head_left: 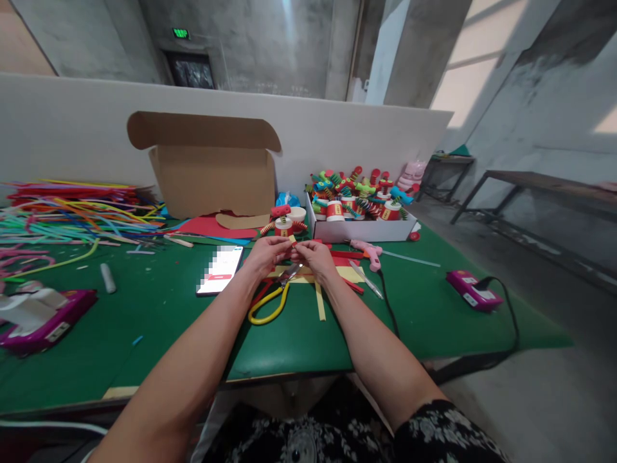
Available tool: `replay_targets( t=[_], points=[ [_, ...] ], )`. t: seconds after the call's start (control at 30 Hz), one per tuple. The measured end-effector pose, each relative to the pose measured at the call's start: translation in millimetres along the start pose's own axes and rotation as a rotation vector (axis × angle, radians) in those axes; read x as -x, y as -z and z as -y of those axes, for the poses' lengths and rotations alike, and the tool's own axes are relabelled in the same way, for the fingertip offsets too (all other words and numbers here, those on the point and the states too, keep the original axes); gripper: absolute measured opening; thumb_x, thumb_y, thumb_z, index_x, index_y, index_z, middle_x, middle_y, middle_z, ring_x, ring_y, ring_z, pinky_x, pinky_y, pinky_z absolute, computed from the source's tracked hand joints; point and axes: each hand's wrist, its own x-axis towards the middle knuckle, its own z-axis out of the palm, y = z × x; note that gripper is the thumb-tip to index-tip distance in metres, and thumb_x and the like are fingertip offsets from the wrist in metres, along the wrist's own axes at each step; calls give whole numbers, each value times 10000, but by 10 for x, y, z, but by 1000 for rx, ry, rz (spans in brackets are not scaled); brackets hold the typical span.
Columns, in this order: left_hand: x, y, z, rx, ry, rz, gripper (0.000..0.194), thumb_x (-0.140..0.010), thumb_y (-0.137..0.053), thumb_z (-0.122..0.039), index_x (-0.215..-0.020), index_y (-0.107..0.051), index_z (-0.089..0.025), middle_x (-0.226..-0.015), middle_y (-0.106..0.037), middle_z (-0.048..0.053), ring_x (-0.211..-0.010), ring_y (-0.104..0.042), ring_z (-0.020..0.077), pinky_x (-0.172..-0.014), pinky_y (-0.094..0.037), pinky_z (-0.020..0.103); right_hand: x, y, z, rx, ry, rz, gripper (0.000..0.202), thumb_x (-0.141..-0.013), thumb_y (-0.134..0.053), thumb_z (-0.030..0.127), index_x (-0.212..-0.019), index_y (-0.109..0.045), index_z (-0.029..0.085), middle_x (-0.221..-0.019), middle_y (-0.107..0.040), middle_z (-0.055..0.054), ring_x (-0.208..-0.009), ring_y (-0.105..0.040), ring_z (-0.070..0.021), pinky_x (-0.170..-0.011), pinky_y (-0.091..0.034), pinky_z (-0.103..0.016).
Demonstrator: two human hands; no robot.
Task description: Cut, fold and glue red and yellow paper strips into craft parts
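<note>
My left hand point(268, 254) and my right hand point(314, 258) meet above the table, fingertips pinched together. Between them is a small yellow and red piece point(292, 239), apparently paper, mostly covered by the fingers. Just below lie scissors with yellow handles point(270, 316), their blades partly under the hands. A yellow paper strip point(321, 303) sticks out toward me beside my right wrist, near other red and yellow paper. Right behind the hands stands a small figure made of a paper cup point(283, 226) with striped coiled arms and a red top.
A phone point(220, 270) lies left of my hands. To the right are a pink glue gun point(370, 254) with a cord and a white box point(361, 230) of similar figures. Pipe cleaners point(81, 218) are heaped at far left. Purple power strips point(475, 290) sit at both sides.
</note>
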Motion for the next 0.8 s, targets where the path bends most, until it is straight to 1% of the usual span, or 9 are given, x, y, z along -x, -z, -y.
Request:
replay_targets(
  t=[0.13, 0.23, 0.33, 0.4, 0.5, 0.57, 0.8],
  points=[
    [-4, 4, 15, -17, -18, -14, 250, -540, -797, -162, -721, -641, -87, -662, -661, 47, -596, -626, 123, -619, -516, 247, 12, 2, 4, 27, -23, -11, 101, -726, -646, 126, -640, -593, 131, -514, -628, 7, -451, -588, -80, -532, -528, -199],
    [-9, 8, 35, -78, -59, -32, 303, -496, -818, -228, -711, -650, -95, -657, -666, 48, -590, -616, 129, -613, -502, 255, 14, 6, 5, 37, -47, -9, 102, -737, -631, 119, -643, -594, 131, -512, -630, 3, -441, -583, -81, -519, -522, -198],
    [-5, 4, 45, -198, -147, -54, 325, -491, -809, -298, -719, -673, -111, -649, -668, 39, -581, -601, 136, -606, -485, 262, 5, 12, 4, 22, -68, -20, 109, -732, -640, 132, -637, -588, 137, -506, -629, 0, -442, -584, -89, -530, -530, -212],
    [7, -5, 36, -311, -229, -74, 278, -527, -780, -311, -718, -689, -131, -657, -673, 34, -599, -591, 143, -609, -472, 260, -1, 14, 6, 4, -81, -30, 121, -727, -646, 137, -624, -583, 140, -494, -621, 1, -446, -586, -91, -527, -530, -208],
    [38, -23, 6, -494, -361, -86, 157, -608, -717, -278, -715, -708, -164, -705, -687, 34, -661, -586, 159, -654, -457, 264, -2, 17, 18, -17, -102, -36, 130, -734, -623, 119, -612, -583, 139, -484, -611, 2, -452, -585, -87, -511, -523, -189],
    [58, -33, -15, -577, -429, -80, 100, -636, -688, -241, -714, -716, -185, -734, -689, 35, -698, -585, 170, -696, -446, 270, 3, 21, 26, -32, -116, -35, 137, -737, -604, 106, -606, -582, 138, -495, -616, -1, -451, -580, -83, -510, -524, -187],
    [100, -55, -49, -665, -578, -12, 74, -651, -657, -184, -685, -707, -226, -759, -669, 37, -770, -572, 191, -771, -420, 270, 8, 36, 36, -67, -141, -28, 128, -702, -639, 118, -596, -573, 144, -515, -622, 1, -465, -583, -79, -528, -531, -184]
  ],
)
